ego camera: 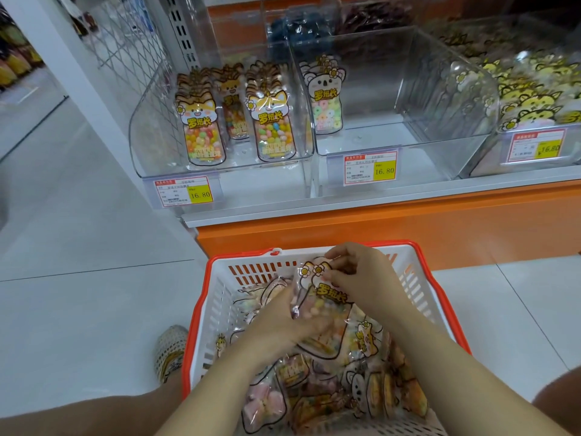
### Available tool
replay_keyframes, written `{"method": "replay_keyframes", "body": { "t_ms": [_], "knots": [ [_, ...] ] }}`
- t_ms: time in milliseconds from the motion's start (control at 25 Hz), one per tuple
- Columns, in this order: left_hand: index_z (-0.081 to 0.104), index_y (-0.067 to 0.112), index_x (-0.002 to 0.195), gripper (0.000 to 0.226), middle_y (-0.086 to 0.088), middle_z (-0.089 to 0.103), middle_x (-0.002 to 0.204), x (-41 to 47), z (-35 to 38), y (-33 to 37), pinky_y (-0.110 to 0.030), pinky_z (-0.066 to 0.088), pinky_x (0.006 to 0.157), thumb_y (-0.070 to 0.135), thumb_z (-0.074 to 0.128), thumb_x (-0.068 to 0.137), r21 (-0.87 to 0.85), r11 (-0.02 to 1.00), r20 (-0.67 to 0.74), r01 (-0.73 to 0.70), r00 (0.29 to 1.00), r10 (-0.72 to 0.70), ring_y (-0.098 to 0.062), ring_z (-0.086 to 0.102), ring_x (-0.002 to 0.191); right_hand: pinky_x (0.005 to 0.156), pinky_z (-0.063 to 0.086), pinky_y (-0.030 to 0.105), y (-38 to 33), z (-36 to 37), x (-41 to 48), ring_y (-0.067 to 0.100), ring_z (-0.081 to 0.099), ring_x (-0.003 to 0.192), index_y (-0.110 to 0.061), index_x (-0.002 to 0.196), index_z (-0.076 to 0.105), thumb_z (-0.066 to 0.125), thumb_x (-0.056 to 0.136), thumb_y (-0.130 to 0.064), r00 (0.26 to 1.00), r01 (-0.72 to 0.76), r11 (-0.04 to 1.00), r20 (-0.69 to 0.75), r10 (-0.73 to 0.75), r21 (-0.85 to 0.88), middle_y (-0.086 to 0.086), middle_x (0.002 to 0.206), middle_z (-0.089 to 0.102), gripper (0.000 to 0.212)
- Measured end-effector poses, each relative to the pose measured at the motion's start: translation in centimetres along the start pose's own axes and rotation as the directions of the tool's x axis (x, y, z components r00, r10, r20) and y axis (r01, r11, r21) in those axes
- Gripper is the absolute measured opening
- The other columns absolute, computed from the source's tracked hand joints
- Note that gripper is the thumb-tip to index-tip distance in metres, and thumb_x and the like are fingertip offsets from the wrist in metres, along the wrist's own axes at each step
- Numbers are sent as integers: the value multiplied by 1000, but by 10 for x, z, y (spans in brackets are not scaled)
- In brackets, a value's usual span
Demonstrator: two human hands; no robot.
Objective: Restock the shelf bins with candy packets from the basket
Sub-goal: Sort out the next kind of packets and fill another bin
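I hold one packet [330, 302] with both hands, just above the basket [201, 297] in the lower middle of the frame. My left hand [283, 325] is curled around its lower part, where the small coloured candies are. My right hand [364, 278] pinches the top edge, near the printed flowers. So both hands are closed on this same packet, and it is lifted clear of the other packets [355, 388], which lie in a loose pile in the basket.

The long axis of the packet goes from the lower left to the upper right of the frame. Its top end points toward the far rim of the basket and the shelf [345, 206] beyond it. All the bins are higher in the frame than my hands, so I judge the coming move goes up and forward, top end first.

The middle bin [440, 89] is almost straight above the packet and holds only one koala packet [325, 99] at its left side. The left bin [151, 127], toward the upper left, has several rows of standing corgi packets. The right bin [484, 146], at the right edge, looks full of yellow ones.

My hands cover part of the print, so I cannot tell surely which bin this packet belongs to. I should read the picture on it before I reach. My right hand is the nearer one to the middle and right bins. For the left bin, my left hand has the shorter way. In the bins the packets stand upright, so I expect to turn this packet upright too.
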State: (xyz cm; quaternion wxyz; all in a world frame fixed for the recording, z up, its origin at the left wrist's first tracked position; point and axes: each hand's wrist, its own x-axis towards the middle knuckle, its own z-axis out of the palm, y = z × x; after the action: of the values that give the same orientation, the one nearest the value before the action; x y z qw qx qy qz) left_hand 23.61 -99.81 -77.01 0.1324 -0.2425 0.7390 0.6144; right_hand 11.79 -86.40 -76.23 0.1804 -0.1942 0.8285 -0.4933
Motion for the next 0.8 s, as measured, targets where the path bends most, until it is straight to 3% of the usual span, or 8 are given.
{"method": "replay_keyframes", "body": {
  "t_ms": [80,200,320,440,560,640,720,800],
  "knots": [
    [33,24,152,84,19,47,141,0,-6,-7,-21,39,99,28,81,83,-48,999,-74,18,997,-22,1,48,123,70,56,20,2,6,5,6,68,81,-30,99,67,79,83,-16,1000,-7,999,6,7,53,-10,86,70,24],
    [50,24,135,61,18,60,123,-2,-24,-17,-14,44,81,29,81,83,-13,999,-231,41,972,-43,-5,59,113,69,50,15,33,8,25,4,66,91,-24,115,65,73,90,-23,994,-104,993,-31,106,56,-12,106,69,27],
    [31,18,154,83,2,43,152,-4,-39,-35,-24,37,98,38,76,87,-20,993,-306,116,945,-117,-18,46,135,88,47,29,77,17,42,21,60,116,-13,138,54,69,91,-26,953,-304,946,-28,303,-114,5,135,59,51],
    [31,21,155,84,0,43,155,1,-44,-51,-36,37,111,46,73,87,-42,987,-331,152,930,-158,-22,46,137,85,43,30,96,36,51,27,55,122,-10,148,39,69,92,-26,900,-436,900,-14,435,-19,10,147,48,66],
    [42,21,147,63,4,58,135,4,-46,-55,-34,41,100,36,68,92,-92,972,-357,216,904,-235,-19,55,120,67,47,25,97,43,59,13,61,89,-14,136,46,74,87,-28,872,-476,862,-35,489,176,4,128,59,58],
    [48,22,138,48,12,59,113,6,-44,-54,-30,38,90,32,65,94,-114,966,-361,231,896,-257,-11,55,101,58,47,26,97,45,60,12,62,74,-21,114,57,74,87,-27,911,-410,912,-42,409,-13,1,103,67,33],
    [48,24,132,42,17,54,102,10,-42,-51,-29,36,88,31,63,94,-126,959,-356,252,891,-281,-6,52,91,59,48,27,94,47,55,17,64,73,-26,91,63,68,91,-23,949,-302,922,12,314,-241,-1,90,68,6],
    [45,27,129,39,15,52,102,12,-40,-47,-29,38,89,31,63,95,-150,950,-373,275,874,-312,-8,52,91,59,47,28,86,44,47,15,62,71,-23,86,63,62,94,-21,976,-218,927,-47,214,-304,-2,82,68,8]
  ]
}}
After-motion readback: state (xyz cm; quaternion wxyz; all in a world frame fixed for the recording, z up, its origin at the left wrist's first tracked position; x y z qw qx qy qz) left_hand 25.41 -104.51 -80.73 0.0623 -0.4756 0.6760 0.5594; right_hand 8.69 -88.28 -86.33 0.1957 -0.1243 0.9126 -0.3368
